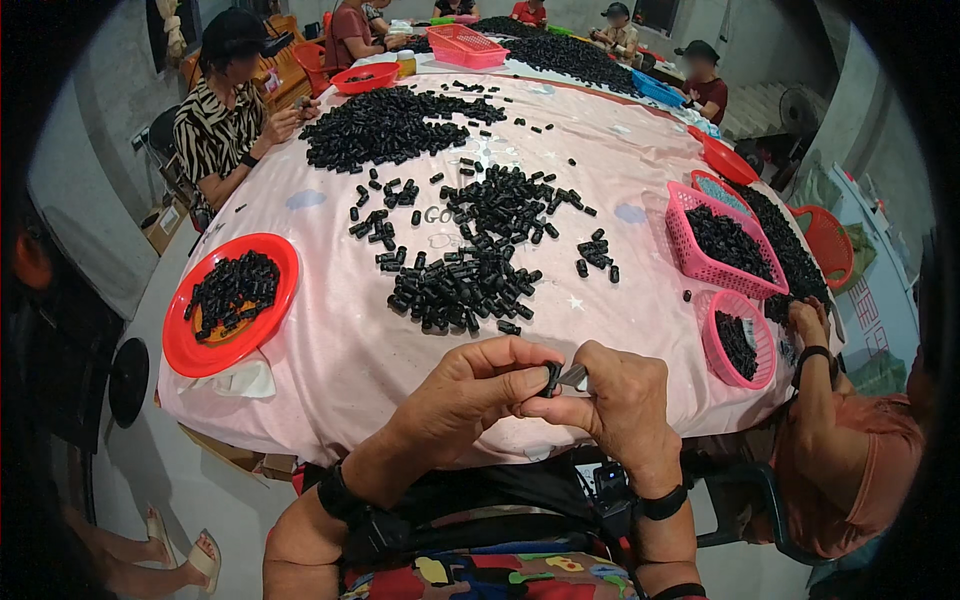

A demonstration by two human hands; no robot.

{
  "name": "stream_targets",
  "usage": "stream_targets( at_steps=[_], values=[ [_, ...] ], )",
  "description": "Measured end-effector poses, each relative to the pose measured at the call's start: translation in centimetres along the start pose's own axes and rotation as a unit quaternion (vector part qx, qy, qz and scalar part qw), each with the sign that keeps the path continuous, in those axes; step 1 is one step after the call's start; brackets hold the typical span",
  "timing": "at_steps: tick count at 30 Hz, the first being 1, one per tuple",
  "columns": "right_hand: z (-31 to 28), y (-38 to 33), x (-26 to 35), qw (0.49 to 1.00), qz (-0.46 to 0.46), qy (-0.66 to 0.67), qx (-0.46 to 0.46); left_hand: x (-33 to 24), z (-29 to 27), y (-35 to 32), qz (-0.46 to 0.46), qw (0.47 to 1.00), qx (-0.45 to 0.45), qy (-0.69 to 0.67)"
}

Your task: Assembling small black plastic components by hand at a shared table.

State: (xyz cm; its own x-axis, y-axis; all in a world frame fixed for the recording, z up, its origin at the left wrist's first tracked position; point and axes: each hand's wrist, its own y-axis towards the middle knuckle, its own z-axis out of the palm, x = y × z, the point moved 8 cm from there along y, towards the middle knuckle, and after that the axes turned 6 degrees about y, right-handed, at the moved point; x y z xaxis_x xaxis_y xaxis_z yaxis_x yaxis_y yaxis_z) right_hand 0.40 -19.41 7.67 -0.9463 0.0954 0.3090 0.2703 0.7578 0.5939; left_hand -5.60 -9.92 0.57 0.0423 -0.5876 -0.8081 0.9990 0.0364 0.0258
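Over the near edge of the table, my two hands meet in front of me. Between thumb and fingers, my left hand (478, 388) pinches a small black cylindrical part (551, 379). My right hand (628, 405) is closed on a small blade (573, 376), whose grey metal end touches or nearly touches the part; its handle is hidden in my fingers. Just beyond my hands lies a loose pile of similar black parts (465, 290), with more parts (510, 205) scattered behind it.
A red plate (288, 310) of black parts stands at left, a pink basket (765, 365) and a larger pink basket (690, 255) at right. One person (235, 130) sits at left, another (850, 440) close at right. A bigger heap (385, 130) lies farther back on the pink tablecloth (600, 310).
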Motion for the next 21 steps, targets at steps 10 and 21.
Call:
stream_targets(
  at_steps=[10, 21],
  values=[
    [0.3, 0.0, 0.6, 1.0, -0.029, 0.0, 0.0, -0.1, -0.1, -0.1, 0.002, 1.0, -0.011, 0.005],
    [-1.3, 0.0, -0.2, 0.967, 0.068, 0.237, -0.064, -0.2, 0.1, -0.2, -0.004, 1.0, 0.008, -0.018]
  ],
)
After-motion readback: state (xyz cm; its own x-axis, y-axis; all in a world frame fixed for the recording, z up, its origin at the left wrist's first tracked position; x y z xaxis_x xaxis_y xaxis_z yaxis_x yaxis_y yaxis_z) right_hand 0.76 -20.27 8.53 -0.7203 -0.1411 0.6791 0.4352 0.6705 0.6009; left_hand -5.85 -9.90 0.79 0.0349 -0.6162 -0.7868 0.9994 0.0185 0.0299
